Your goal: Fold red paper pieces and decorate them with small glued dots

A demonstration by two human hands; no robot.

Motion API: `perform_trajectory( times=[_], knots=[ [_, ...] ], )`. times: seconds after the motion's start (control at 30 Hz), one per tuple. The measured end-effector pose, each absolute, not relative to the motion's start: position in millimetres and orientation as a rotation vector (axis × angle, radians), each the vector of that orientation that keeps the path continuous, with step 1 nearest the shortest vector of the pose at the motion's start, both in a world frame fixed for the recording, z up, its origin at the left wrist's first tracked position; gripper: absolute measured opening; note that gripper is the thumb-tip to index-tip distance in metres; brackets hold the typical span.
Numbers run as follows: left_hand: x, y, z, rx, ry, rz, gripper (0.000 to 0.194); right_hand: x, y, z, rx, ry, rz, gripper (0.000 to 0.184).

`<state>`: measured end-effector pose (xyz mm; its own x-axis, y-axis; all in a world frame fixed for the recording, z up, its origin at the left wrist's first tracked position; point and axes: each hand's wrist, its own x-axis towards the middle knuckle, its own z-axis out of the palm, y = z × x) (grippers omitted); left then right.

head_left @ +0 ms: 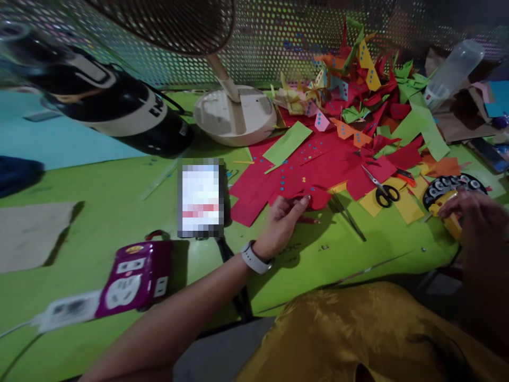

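Observation:
My left hand, with a pale watch on its wrist, is closed in a pinch on a piece of red paper at the near edge of the paper pile. To the far right, my right hand is dim and slightly blurred, its fingers curled over a yellow object. Whether it grips that object is hard to see. Just behind those fingers is a black rounded item with pale circles. Black-handled scissors lie between my hands on yellow paper, and thin tweezers rest nearer my left hand.
Cut and folded coloured papers are heaped at the back right beside a clear bottle. A fan base and a black bottle stand behind. A blurred-out phone and a purple power socket box are at left.

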<state>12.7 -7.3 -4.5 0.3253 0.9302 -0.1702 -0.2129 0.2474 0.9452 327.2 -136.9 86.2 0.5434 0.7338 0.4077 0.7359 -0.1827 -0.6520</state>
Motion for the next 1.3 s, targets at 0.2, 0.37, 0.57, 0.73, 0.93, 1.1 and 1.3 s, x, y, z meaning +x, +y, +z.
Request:
perform_trajectory(
  times=[0.2, 0.37, 0.57, 0.73, 0.93, 1.1, 1.3],
  knots=[
    [13.2, -7.7, -5.4, 1.004, 0.911, 0.943, 0.043, 380.5, -183.6, 54.0, -2.199, -0.962, -0.233, 0.025],
    [13.3, -7.1, -3.6, 1.028, 0.920, 0.920, 0.043, 401.4, -204.4, 32.5, -2.707, -1.204, -0.071, 0.048],
    [12.7, -6.1, -6.0, 0.987, 0.915, 0.928, 0.042, 392.9, -192.6, 28.8, -2.874, -1.248, -0.146, 0.058],
    [13.3, -6.5, -11.0, 0.926, 0.866, 0.976, 0.041, 386.9, -187.2, 22.7, -2.811, -1.284, -0.357, 0.056],
    [14.6, -5.4, -11.8, 0.918, 0.855, 0.966, 0.043, 390.4, -187.1, 17.3, -2.829, -1.263, -0.388, 0.050],
    [15.0, -5.2, -11.0, 0.895, 0.864, 0.951, 0.044, 393.9, -185.4, 29.6, -2.889, -1.080, -0.220, 0.059],
    [15.5, -4.9, -9.6, 0.913, 0.883, 0.954, 0.042, 379.2, -184.6, 48.8, -2.781, -0.738, -0.205, 0.044]
  ],
)
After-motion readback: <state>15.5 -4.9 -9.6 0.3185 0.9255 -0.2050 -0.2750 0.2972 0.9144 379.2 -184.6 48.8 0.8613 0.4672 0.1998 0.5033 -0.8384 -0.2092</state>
